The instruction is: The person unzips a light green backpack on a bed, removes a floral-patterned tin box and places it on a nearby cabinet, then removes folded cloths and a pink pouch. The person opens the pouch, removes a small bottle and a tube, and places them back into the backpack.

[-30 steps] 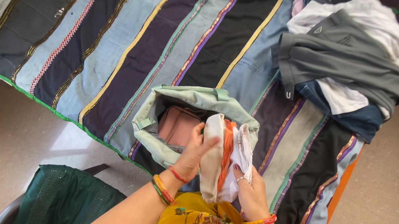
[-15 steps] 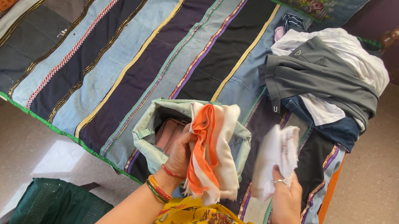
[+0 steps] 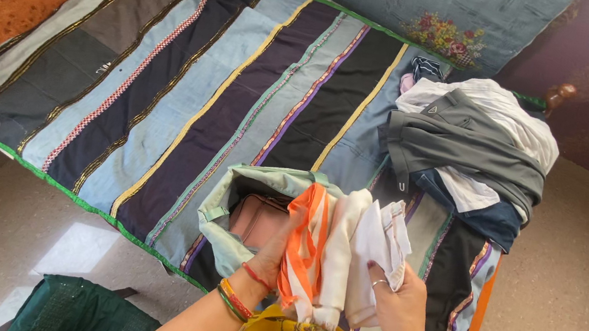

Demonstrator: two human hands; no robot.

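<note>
Since the earlier frame we have brought the white cloth (image 3: 384, 241) back against the orange-and-cream scarf (image 3: 313, 250). Beyond our hands the clothes pile (image 3: 469, 141) waits unpacked; the pale green bag (image 3: 224, 217) gapes open. Left hand (image 3: 269, 259) grips the scarf, right hand (image 3: 398, 305) the cloth.
</note>
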